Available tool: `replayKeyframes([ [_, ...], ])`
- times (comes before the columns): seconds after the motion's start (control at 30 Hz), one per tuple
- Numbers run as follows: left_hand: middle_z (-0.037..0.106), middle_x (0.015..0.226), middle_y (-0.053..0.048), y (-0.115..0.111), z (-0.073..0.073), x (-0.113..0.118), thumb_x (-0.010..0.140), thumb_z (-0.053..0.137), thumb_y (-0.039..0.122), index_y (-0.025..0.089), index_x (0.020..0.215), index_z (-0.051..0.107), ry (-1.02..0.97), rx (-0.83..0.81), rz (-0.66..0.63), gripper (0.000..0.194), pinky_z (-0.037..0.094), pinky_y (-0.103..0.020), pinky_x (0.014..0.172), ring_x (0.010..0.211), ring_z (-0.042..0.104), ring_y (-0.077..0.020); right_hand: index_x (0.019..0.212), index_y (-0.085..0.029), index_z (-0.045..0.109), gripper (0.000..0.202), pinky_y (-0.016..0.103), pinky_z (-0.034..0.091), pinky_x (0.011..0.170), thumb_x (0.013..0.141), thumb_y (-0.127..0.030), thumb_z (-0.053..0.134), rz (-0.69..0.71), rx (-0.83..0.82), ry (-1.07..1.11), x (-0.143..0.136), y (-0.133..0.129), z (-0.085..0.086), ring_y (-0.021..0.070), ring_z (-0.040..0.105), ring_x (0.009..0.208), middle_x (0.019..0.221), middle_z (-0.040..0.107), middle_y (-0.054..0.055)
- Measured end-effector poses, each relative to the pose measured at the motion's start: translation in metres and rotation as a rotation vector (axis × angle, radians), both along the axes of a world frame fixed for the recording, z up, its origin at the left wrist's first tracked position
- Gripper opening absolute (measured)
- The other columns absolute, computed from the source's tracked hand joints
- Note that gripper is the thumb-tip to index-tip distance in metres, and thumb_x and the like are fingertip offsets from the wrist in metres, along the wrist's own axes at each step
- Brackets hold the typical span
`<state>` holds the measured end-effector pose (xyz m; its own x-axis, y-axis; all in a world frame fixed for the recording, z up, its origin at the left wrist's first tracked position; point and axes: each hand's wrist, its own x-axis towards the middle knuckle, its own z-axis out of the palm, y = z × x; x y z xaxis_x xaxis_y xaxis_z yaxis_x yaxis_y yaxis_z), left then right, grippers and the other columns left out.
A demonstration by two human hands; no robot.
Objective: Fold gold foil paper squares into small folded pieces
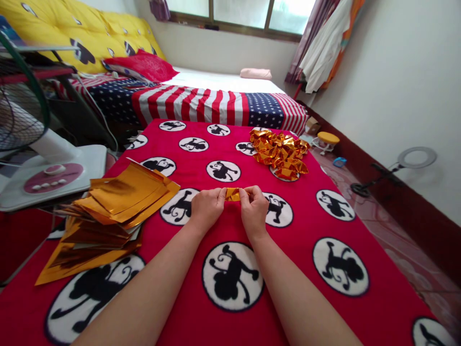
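Grip, left hand (208,207): thumb and curled forefinger pinch the left end of the foil (232,194).
Grip, right hand (254,206): mirrors the left, thumb and forefinger pressed on the foil's right end.
Why so held: a pinch at each end probably steadies the folds and leaves the middle of the piece in sight.
Foil: right in the grip, bridging the short gap between the hands, a small creased gold strip held level; whether its underside rests on anything, I cannot tell.
Worktop cloth (230,226): red with monkey prints, spread beneath and around the grip; likely a soft cover against scratches.
Sheets (133,192): left of the grip, well apart from it, flat gold foil in a loose, fanned stack; seemingly placed within easy reach of the left hand.
Heap (281,151): beyond the grip and to its right, folded gold pieces piled over one another, probably put there to stay clear of both arms and the flat sheets.
Fan (88,166): far left of the grip, past the sheets.
Stool (328,137): farther right, beyond the heap, on the floor.
Bed (216,79): farthest ahead of the grip, below the window (245,13).
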<state>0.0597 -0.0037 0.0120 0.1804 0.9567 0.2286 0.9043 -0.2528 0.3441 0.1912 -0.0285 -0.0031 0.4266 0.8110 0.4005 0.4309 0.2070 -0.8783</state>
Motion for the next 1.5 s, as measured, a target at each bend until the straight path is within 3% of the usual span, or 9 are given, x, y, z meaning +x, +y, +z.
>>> replayKeyframes([
  [0.33,0.074,0.08,-0.007,0.0022,0.0021,-0.0022,0.098,0.032,0.045,0.021,0.083,0.072,-0.112,-0.038,0.046,0.049,0.028,-0.029,0.058,0.074,0.065,-0.0193,0.072,-0.02,0.057,0.021,0.024,0.039,0.057,0.088,-0.033,0.054,0.051,-0.019,-0.071,-0.0015,-0.0052,0.0024,0.0118,0.051,0.054,0.062,0.056,-0.003],
  [0.67,0.074,0.08,-0.007,0.002,0.0015,-0.0021,0.098,0.032,0.044,0.022,0.085,0.072,-0.088,-0.027,0.011,0.048,0.026,-0.03,0.058,0.072,0.064,-0.0195,0.071,-0.019,0.056,0.023,0.024,0.04,0.055,0.087,-0.036,0.055,0.011,-0.024,0.03,-0.0019,-0.0028,0.0017,0.012,0.052,0.055,0.06,0.056,-0.003],
  [0.93,0.074,0.081,-0.007,0.0002,0.0028,-0.004,0.099,0.026,0.046,0.021,0.085,0.071,-0.209,-0.074,-0.011,0.053,0.028,-0.028,0.058,0.076,0.064,-0.0183,0.073,-0.02,0.055,0.024,0.024,0.042,0.059,0.088,-0.039,0.055,0.014,-0.027,0.048,0.0009,0.0007,0.0021,0.0129,0.054,0.059,0.063,0.057,-0.003],
  [1.13,0.072,0.078,-0.006,-0.0003,0.0024,-0.0037,0.099,0.03,0.04,0.022,0.081,0.067,-0.16,-0.015,-0.002,0.045,0.026,-0.029,0.058,0.073,0.063,-0.0185,0.086,-0.019,0.059,0.022,0.024,0.045,0.06,0.087,-0.041,0.057,0.043,-0.012,0.113,0.0033,0.0024,0.0013,0.0137,0.058,0.062,0.073,0.064,0.001],
  [1.5,0.07,0.074,-0.006,-0.0004,0.0022,-0.0017,0.098,0.034,0.041,0.021,0.075,0.064,-0.084,0.032,0.019,0.042,0.021,-0.03,0.057,0.067,0.06,-0.0177,0.074,-0.018,0.062,0.021,0.024,0.045,0.058,0.086,-0.035,0.057,0.042,-0.004,0.108,0.0022,0.0016,0.0017,0.0127,0.055,0.056,0.064,0.062,-0.001],
])
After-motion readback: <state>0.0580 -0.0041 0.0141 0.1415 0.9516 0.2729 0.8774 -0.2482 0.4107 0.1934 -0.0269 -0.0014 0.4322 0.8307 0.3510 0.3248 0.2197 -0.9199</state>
